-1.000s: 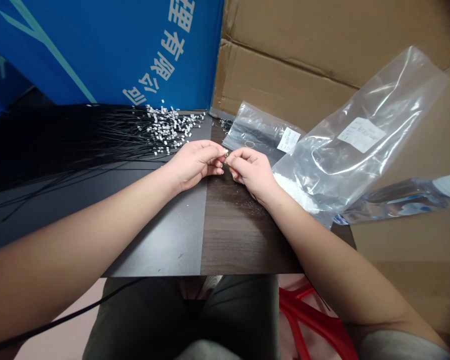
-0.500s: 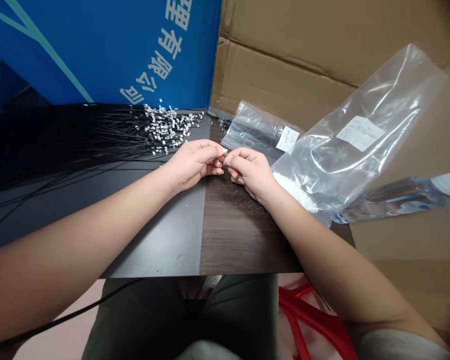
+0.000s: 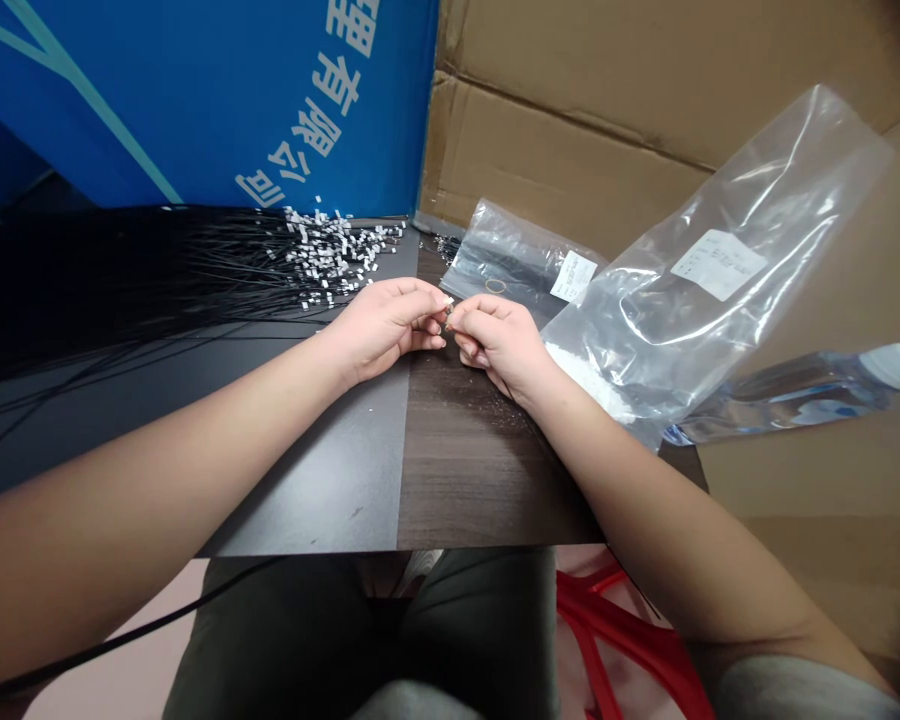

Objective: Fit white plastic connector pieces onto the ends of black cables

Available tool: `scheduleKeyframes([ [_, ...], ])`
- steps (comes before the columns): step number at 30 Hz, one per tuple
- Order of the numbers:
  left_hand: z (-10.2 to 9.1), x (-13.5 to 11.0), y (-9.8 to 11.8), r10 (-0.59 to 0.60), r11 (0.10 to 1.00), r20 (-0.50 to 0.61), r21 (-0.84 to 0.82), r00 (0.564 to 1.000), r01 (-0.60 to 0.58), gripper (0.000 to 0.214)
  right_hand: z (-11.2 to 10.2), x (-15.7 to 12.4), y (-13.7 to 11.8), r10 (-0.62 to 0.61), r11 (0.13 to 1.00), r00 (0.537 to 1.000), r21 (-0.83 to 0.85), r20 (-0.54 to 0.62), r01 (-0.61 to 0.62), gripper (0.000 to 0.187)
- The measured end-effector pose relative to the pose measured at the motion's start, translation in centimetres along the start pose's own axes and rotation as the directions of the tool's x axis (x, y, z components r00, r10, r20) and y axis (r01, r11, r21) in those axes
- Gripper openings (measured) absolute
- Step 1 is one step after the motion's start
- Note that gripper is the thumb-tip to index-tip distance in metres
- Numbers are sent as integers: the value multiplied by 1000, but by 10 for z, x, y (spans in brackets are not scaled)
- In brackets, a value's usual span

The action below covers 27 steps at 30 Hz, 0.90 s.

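While a blue printed board point(image 3: 195, 100) and a wall of corrugated cardboard point(image 3: 570, 110) rise beyond the grip, a dark laminate desk point(image 3: 480, 470) spreads out below it, its surface split into a grey panel and a wood-grain panel whose seam runs just left of the grip. Below the desk edge, nearer the person, are dark trousers point(image 3: 465, 630) and, toward the right, a red plastic stool point(image 3: 615, 630). Left of the grip, a broad fan of thin black cables point(image 3: 157, 290) covers much of the grey panel, their white-tagged ends point(image 3: 337, 255) heaped just beyond the left hand. Right of the grip lies a large clear plastic bag point(image 3: 690, 300) with a white label, white granular pieces point(image 3: 589, 385) gathered in its lower corner near the right wrist. Beyond the grip sits a smaller clear bag point(image 3: 510, 260) holding a thin tan ring point(image 3: 496, 285). Farther right, past the large bag, a plastic bottle point(image 3: 787, 395) lies on its side. At the centre, the left hand point(image 3: 379, 330) and the right hand point(image 3: 502, 345) meet, both closed in a pinch. Held between their fingertips is a tiny metal part point(image 3: 448, 315), too small to make out in detail.
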State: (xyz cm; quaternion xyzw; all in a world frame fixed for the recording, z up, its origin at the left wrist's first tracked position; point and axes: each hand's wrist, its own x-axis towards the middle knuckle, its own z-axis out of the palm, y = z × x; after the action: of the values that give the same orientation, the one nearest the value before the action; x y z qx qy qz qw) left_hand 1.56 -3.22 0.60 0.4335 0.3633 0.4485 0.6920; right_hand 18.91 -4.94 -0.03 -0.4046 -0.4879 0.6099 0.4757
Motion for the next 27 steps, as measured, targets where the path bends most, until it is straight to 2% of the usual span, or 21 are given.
scheduleKeyframes([
  [9, 1, 0, 0, 10, 1000, 7, -1, 1000, -10, 14, 1, 0, 0, -3, 1000, 1000, 19, -11, 3, 7],
  [20, 0, 0, -1, 18, 1000, -12, 13, 1000, -18, 14, 0, 0, 3, -59, 996, 997, -67, -49, 55, 12],
  [27, -2, 1, -3, 63, 997, -18, 39, 998, -62, 14, 0, 0, 5, -71, 992, 996, -110, -53, 65, 11],
])
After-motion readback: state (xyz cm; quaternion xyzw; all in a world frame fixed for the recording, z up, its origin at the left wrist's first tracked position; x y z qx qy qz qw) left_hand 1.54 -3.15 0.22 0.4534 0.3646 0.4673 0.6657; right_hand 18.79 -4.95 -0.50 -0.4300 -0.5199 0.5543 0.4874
